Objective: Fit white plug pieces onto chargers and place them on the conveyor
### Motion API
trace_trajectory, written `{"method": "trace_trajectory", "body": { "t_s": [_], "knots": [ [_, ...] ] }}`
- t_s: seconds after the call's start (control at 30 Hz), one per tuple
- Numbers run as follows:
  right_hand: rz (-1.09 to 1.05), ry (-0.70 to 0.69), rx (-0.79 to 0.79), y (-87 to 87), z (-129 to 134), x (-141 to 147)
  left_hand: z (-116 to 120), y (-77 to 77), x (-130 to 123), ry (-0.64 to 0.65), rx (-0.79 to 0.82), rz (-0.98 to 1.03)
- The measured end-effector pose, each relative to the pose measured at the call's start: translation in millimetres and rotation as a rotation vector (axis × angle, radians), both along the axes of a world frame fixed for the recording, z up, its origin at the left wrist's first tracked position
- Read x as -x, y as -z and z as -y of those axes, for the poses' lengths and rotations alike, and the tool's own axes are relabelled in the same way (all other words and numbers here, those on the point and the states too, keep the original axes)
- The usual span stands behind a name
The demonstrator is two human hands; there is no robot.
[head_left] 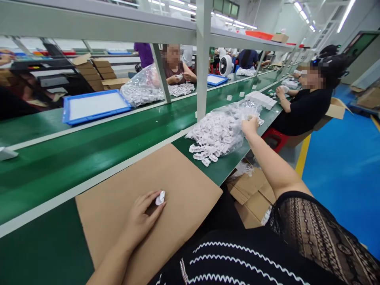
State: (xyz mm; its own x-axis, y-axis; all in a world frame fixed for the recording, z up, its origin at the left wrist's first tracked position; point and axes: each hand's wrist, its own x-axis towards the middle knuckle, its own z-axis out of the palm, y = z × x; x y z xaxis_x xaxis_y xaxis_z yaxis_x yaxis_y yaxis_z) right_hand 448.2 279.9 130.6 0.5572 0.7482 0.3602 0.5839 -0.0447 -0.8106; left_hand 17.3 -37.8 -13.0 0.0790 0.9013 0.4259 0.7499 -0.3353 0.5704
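Observation:
My left hand (pixel 145 213) rests on a flat brown cardboard sheet (pixel 178 178), its thumb and fingers closed on a small white plastic housing (pixel 160 198) with dark thin pins or prongs at one end. Farther off, my right arm stretches forward to the right edge of a clear plastic bag (pixel 234 134). There my right hand (pixel 250 125) has its fingers curled, and what they grip is hidden. Many small white plastic parts (pixel 213 128) lie heaped in and around the bag, with several loose ones (pixel 205 156) spilling out toward the cardboard.
A white post (pixel 204 59) and shelf (pixel 118 25) stand over the green conveyor (pixel 118 154). White blocks (pixel 261 99) lie beyond the bag. One co-worker (pixel 311 91) sits at the right, another (pixel 175 67) across the line. A blue tray (pixel 95 106) sits opposite; cardboard boxes (pixel 252 194) are below.

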Motion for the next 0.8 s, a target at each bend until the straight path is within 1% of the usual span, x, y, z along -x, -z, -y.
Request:
{"method": "trace_trajectory", "body": {
  "t_s": [0.03,0.07,0.1,0.13,0.17,0.2,0.27,0.3,0.33,0.37,0.4,0.47,0.57,0.67,0.73,0.8],
  "knots": [
    [0.088,0.063,-0.04,7.3,13,5,0,-1.2,-2,-0.004,-0.011,0.004],
    [0.191,0.044,-0.099,13.0,27,13,0,-2.1,-3,-0.01,-0.017,0.01],
    [0.285,-0.041,-0.163,17.4,43,25,-1,-2.8,-4,-0.018,-0.019,0.017],
    [0.361,-0.189,-0.216,20.8,60,39,-1,-3.0,-5,-0.029,-0.014,0.028],
    [0.42,-0.401,-0.256,23.7,77,56,-2,-2.9,-5,-0.038,-0.002,0.038],
    [0.457,-0.659,-0.276,26.6,95,75,-2,-2.6,-4,-0.044,0.017,0.047],
    [0.475,-1.197,-0.213,34.2,126,117,-4,-2.2,-3,-0.046,0.059,0.068],
    [0.471,-1.411,-0.146,39.3,139,138,-4,-2.7,-3,-0.046,0.071,0.083],
    [0.468,-1.56,-0.076,45.2,150,159,-4,-3.8,-3,-0.046,0.079,0.1],
    [0.466,-1.651,-0.018,51.5,158,178,-4,-5.7,-4,-0.048,0.082,0.12],
    [0.466,-1.704,0.03,58.0,164,195,-4,-8.3,-5,-0.05,0.08,0.144],
    [0.475,-1.736,0.107,70.0,171,224,-4,-15.0,-6,-0.05,0.08,0.193],
    [0.406,-1.739,0.15,85.0,173,251,-6,-23.7,-7,-0.079,0.106,0.25],
    [0.221,-1.73,0.113,99.1,174,261,-9,-24.1,-6,-0.165,0.125,0.336],
    [0.105,-1.705,0.094,108.2,175,262,-12,-18.9,-6,-0.239,0.121,0.429],
    [-0.018,-1.657,0.119,114.6,175,263,-14,-11.4,-6,-0.316,0.11,0.517]
  ]
}}
